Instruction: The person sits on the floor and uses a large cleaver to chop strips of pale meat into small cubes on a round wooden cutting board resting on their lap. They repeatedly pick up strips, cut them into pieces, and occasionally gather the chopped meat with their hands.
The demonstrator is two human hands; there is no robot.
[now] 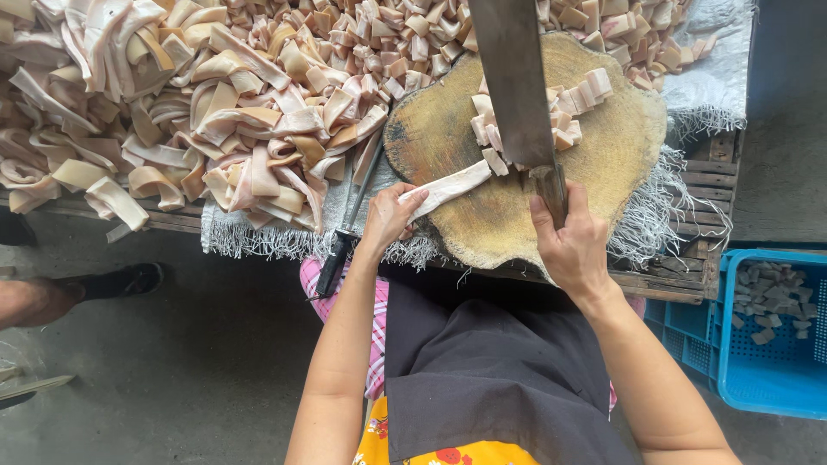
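Pale pork skin strip (448,187) lies at the 9 o'clock side of the round wooden chopping block (603,172). Left hand (392,217) pinches it; keep fingers back. Right hand (573,245) grips the cleaver (517,86).

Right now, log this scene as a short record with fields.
Left hand: fingers pin a pale pork-skin strip on the round wooden chopping block
Right hand: grips a broad steel cleaver, blade over the strip
On block: cut pale cubes
Behind: heap of uncut strips
Lower right: blue plastic crate holding pieces
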